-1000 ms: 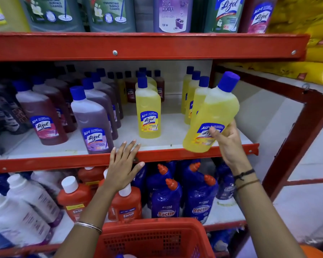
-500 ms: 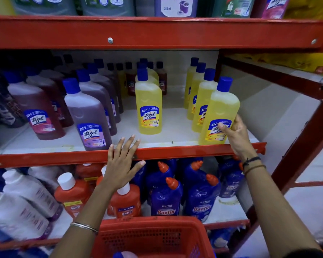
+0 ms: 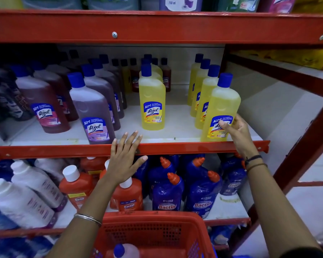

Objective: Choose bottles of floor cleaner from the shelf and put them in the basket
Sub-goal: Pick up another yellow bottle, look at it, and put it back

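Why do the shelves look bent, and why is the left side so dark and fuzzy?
Head view: the wide-angle lens bows the red shelf rail near the edges; the dark bottles at far left sit in shadow and look smeared, while the yellow bottle by the right hand is bright and sharp.

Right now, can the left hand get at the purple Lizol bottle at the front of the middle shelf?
Probably yes. The left hand is open, its fingers resting on the red shelf edge just right of the purple Lizol bottle. That bottle stands at the very front, and nothing lies between it and the hand.
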Demonstrator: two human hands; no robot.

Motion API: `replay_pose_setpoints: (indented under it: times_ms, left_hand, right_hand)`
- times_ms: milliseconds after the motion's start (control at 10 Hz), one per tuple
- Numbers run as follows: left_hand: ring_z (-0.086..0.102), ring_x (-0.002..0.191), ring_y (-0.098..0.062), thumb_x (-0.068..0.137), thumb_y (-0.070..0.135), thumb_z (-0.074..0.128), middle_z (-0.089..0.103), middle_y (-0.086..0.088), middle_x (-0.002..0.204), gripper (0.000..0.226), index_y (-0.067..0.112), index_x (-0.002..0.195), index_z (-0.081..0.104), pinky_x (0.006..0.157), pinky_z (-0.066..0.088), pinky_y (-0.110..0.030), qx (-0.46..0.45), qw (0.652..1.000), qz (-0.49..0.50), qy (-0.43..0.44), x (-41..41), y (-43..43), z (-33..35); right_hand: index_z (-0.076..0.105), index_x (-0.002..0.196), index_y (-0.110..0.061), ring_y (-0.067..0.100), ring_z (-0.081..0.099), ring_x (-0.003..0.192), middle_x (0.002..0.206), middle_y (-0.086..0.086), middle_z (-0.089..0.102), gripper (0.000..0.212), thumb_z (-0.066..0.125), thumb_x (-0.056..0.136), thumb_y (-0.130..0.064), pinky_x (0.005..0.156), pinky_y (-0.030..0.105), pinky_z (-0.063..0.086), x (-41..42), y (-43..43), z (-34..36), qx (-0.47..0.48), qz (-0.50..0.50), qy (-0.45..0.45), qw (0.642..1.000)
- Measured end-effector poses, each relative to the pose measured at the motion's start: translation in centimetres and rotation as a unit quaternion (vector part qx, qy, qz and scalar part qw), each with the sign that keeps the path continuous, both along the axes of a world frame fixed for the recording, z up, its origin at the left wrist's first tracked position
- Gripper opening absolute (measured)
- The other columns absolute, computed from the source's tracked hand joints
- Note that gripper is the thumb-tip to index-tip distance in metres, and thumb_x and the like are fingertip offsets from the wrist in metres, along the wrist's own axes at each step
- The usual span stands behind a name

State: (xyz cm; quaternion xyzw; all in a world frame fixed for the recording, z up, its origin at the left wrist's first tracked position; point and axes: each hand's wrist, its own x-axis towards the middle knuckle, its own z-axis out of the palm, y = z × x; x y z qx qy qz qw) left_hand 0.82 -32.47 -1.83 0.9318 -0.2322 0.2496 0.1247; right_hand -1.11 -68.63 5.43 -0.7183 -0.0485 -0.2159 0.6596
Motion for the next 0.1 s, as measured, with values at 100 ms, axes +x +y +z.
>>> replay_pose_setpoints:
  times_ms: [100]
  left_hand:
    - [-0.003,0.141,-0.019,0.090,0.063,0.019,0.021,-0.002,0.154,0.067,0.024,0.145,0.018,0.110,-0.006,-0.045,0.002,1.000,-0.009,0.008,-0.62,0.15,0.44]
  right_hand:
    - [0.052,0.119,-0.030,0.010,0.061,0.108,0.120,0.006,0.061,0.044,0.072,0.080,-0.026,0.092,0.025,0.051,-2.86,0.65,-1.95,-0.063,-0.141,-0.066,0.986]
